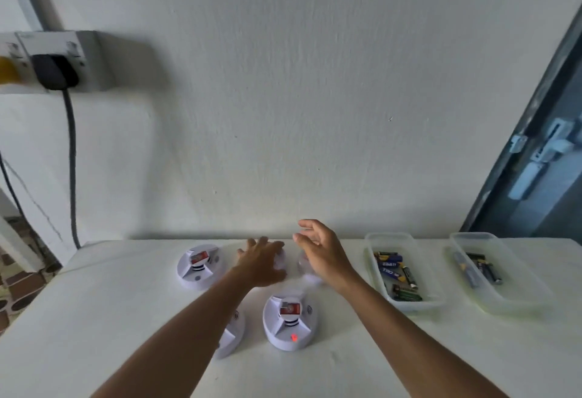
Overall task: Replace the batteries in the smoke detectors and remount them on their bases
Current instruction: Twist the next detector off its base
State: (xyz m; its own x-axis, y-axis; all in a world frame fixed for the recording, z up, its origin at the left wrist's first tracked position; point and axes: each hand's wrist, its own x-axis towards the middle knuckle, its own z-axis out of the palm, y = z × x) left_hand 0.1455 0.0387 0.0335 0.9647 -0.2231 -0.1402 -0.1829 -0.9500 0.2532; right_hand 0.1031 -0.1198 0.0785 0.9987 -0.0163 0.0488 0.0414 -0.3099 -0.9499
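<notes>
Both hands [261,263] seemingly over blurred detectors [307,267].

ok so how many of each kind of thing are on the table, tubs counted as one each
smoke detectors: 3 (far left, near centre, one half under the left forearm)
blurred white round pieces by the hands: 2 (), detector or base unclear
clear tubs with batteries: 2 ()
total: 7

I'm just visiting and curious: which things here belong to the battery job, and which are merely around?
For the job:
smoke detectors
battery tray
second tray
left hand
right hand

Just around:
wall socket
black plug
window latch
</notes>
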